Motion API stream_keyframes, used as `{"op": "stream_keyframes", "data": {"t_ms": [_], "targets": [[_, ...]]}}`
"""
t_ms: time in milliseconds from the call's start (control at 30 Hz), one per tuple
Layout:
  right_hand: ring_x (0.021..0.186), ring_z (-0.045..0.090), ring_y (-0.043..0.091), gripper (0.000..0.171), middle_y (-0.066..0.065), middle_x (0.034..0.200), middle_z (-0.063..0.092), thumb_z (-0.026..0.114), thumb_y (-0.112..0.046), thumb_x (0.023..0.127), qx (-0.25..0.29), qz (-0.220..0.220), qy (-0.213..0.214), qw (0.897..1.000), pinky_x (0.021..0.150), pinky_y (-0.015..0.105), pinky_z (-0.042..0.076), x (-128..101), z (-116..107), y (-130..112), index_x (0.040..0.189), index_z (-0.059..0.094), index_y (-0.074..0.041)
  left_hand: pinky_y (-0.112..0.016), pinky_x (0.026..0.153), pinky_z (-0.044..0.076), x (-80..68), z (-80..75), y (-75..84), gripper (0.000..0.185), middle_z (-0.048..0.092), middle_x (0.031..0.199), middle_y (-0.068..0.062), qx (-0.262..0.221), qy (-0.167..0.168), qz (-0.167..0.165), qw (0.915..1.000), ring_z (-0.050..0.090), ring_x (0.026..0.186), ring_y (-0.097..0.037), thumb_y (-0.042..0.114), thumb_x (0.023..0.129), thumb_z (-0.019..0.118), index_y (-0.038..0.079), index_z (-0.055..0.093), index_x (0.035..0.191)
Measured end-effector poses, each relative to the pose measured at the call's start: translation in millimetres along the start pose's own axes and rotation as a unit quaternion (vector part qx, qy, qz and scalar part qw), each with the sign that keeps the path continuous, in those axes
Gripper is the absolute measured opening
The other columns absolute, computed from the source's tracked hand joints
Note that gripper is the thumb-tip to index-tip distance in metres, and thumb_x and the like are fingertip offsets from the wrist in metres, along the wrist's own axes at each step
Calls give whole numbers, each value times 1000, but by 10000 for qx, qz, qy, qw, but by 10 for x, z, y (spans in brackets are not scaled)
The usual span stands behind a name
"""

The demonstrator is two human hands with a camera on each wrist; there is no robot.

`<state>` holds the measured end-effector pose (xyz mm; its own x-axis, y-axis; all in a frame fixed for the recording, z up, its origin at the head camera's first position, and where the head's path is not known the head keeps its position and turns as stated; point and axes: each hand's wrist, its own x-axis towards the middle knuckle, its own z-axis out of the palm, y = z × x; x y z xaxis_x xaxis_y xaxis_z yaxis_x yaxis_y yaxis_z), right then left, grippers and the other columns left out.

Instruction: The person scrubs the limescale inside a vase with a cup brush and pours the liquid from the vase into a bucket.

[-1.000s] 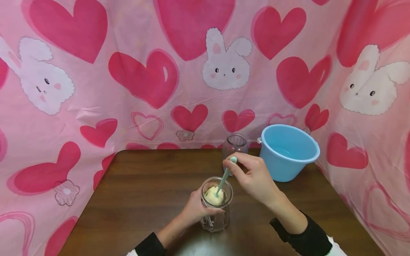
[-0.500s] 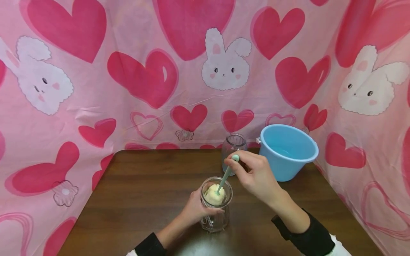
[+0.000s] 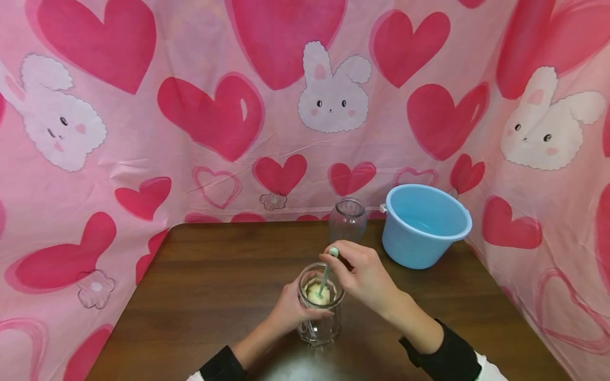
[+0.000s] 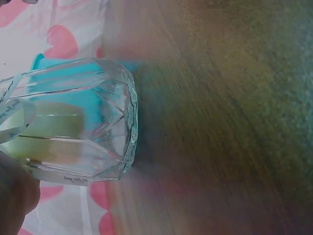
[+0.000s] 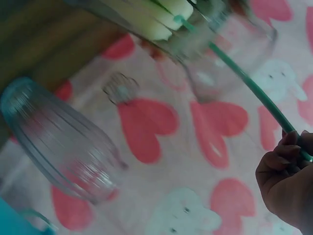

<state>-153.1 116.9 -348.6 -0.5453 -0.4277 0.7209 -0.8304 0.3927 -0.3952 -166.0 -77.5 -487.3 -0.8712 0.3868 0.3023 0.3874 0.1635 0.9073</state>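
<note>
Glass is what we are working inside, so the scrub goes best with short, steady strokes: we keep the pale sponge head [image 3: 316, 294] low in the faceted glass jar [image 3: 320, 307], turn it against the wall rather than stabbing at the bottom, and let the other hand brace the jar so that it cannot skate on the wooden worktop [image 3: 214, 286]. The jar stands upright near the front edge, at about 6 o'clock on the worktop, and the mint-green brush handle [image 3: 326, 271] rises out of its mouth, leaning slightly toward 1 o'clock. Our left hand [image 3: 290, 309] comes in from 7 o'clock and wraps the jar's side, fingers curled round the glass; the left wrist view shows the facets and the yellowish sponge through the wall, with a fingertip just at the rim. Our right hand [image 3: 363, 275] comes in from 4 o'clock with the wrist raised above the jar mouth, and its grip is pinched together on the top end of the handle, the rounded tip showing above the fingers. In the right wrist view the handle [image 5: 254, 90] runs as a thin green line from the curled fingers [image 5: 283, 156] down to the sponge. A second, ribbed glass jar [image 3: 347, 219] stands at 12 o'clock, and a blue tub [image 3: 425, 226] at about 2 o'clock, both well apart from our hands.
</note>
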Motion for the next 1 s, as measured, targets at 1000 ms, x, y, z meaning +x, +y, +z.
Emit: {"op": "stream_keyframes", "data": {"t_ms": [1000], "targets": [[68, 50, 5, 32, -5, 80, 58, 54, -35, 109, -464, -419, 266, 9977, 61, 15, 45, 115, -247, -165, 95, 64, -8, -31, 96, 51, -5, 0, 16, 79, 74, 119, 4, 189, 150, -15, 9997, 66, 107, -10, 26, 66, 100, 18, 61, 134]]}}
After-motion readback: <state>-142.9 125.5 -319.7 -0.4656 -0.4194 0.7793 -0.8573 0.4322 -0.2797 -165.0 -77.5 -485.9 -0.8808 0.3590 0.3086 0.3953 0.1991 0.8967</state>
